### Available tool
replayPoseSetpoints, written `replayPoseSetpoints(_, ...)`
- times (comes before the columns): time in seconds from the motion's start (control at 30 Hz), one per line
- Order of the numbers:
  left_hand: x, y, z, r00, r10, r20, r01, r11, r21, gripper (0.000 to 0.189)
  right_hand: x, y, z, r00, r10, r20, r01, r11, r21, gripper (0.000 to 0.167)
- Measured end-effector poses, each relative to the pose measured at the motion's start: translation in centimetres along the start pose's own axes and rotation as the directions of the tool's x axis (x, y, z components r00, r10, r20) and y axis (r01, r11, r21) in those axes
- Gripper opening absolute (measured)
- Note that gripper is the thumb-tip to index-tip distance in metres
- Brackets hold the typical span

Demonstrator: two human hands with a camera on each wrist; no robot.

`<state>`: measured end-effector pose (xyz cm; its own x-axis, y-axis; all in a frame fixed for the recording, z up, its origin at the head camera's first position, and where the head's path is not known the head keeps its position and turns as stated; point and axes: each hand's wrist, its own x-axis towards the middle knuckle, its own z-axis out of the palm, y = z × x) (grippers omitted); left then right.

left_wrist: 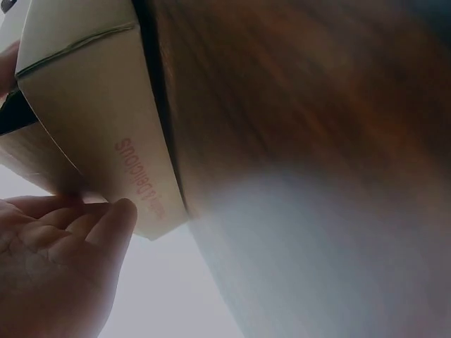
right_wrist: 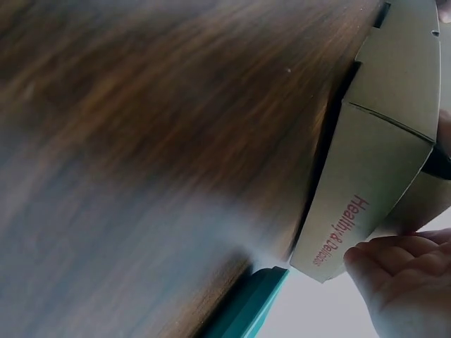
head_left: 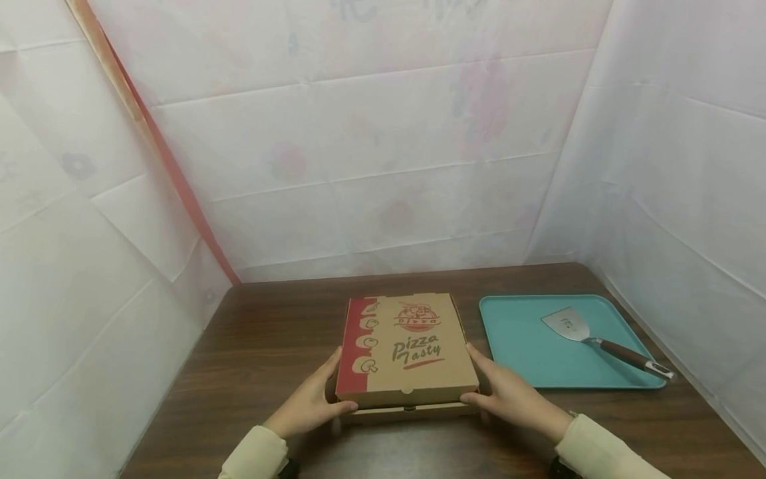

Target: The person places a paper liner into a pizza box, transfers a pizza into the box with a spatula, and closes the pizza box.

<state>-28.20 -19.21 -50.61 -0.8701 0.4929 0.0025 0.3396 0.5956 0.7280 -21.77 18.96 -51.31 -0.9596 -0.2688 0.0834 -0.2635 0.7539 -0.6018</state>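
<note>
A pizza box (head_left: 413, 346) in brown cardboard, with a red strip and "Pizza Tasty" print, lies in the middle of the table in the head view. Its lid stands slightly raised, with a dark gap above the lower part. The left hand (head_left: 308, 402) grips the lid's left side, its thumb at the near left corner. On the opposite side the right hand (head_left: 517, 396) holds the lid, thumb at the near right corner. Both wrist views show the box's side walls (left_wrist: 99, 105) with red lettering and fingers along the lid. The inside of the box is hidden.
To the right of the box lies a turquoise tray (head_left: 514, 352). Resting on it is a pizza server (head_left: 568, 324) with a wide metal blade, its dark handle reaching over the tray's near right corner. White printed sheets (head_left: 383, 146) enclose the brown wooden table (head_left: 251, 352).
</note>
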Motion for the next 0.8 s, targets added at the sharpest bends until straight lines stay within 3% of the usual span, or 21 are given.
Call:
replayPoseSetpoints(0.4,-0.1,0.4,-0.8,0.996,-0.081,0.042,0.081,0.997,0.001,0.099,0.1,-0.2,-0.5,1.0,0.018,0.017,-0.018,1.0,0.008,0.094)
replayPoseSetpoints(0.8,0.2,1.3,-1.4,0.992,-0.1,0.078,0.099,0.995,0.018,0.101,0.2,-0.6,-0.9,0.999,0.026,0.029,-0.026,1.0,0.015,0.089)
